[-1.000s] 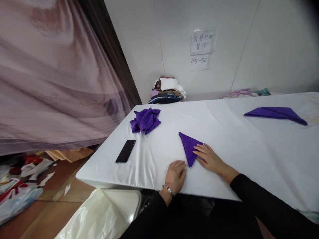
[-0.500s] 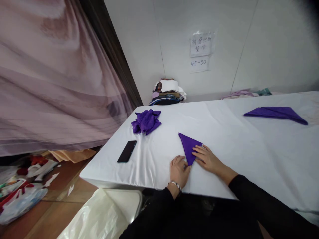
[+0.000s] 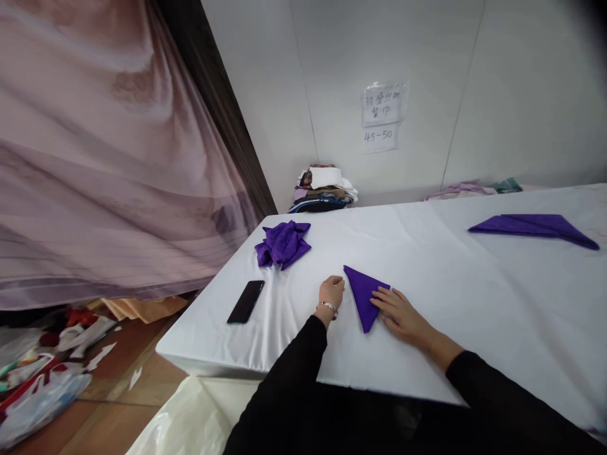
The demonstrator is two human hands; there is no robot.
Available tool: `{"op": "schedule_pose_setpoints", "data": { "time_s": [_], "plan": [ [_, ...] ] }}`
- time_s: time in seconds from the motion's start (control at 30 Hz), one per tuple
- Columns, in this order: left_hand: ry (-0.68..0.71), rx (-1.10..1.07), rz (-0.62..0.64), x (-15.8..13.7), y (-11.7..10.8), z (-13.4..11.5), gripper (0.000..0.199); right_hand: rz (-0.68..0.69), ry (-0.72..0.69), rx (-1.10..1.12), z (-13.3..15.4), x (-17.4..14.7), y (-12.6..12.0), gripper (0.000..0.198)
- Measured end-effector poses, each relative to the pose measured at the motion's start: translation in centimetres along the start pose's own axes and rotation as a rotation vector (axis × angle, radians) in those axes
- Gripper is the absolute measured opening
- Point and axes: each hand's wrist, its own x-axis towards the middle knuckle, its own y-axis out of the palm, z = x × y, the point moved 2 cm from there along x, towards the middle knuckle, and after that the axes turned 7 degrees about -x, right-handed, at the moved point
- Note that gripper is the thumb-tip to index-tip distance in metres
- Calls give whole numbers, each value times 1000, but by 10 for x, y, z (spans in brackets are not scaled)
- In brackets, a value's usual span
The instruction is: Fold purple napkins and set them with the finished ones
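A purple cloth napkin (image 3: 364, 296), folded into a triangle, lies on the white-covered table (image 3: 427, 253) in front of me. My right hand (image 3: 401, 316) rests flat on its right edge, fingers stretched out. Just left of the napkin is my left hand (image 3: 332, 292), with a bracelet (image 3: 328, 307) at the wrist. Its fingers are curled in, and a small gap separates them from the cloth. Farther back on the left sits a crumpled purple cloth (image 3: 283, 244). Another folded purple cloth (image 3: 526, 225) lies at the far right.
A black phone (image 3: 245, 302) lies near the table's left edge. Behind the table is a stack of folded fabrics (image 3: 325, 188) against the wall, below handwritten paper signs (image 3: 382, 114). A pink curtain (image 3: 118, 158) hangs at left, with plastic bags (image 3: 47, 395) on the floor.
My left hand has left the napkin's near corner and moved forward and left, its fingers now curled beside the upper left edge. My right hand stays on the napkin. The view has tilted up slightly.
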Motion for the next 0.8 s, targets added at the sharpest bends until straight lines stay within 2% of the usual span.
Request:
{"op": "schedule_pose_setpoints", "data": {
  "time_s": [0.13, 0.27, 0.47, 0.57, 0.8],
  "plan": [
    [-42, 85, -29, 26, 4, 0, 23, -86, 116, 29, -5, 13, -8, 40],
    [5, 200, -73, 35, 11, -5, 19, -153, 228, 26, -12, 44, -9, 37],
    [76, 269, -164, 37, 23, -3, 19, -22, 351, 55, -22, 83, 16, 37],
    [95, 255, -194, 36, 26, 1, 18, -2, 351, 68, -24, 86, 27, 36],
    [162, 183, -190, 39, 30, 6, 15, -78, 375, 73, -30, 80, 35, 36]
  ]
}}
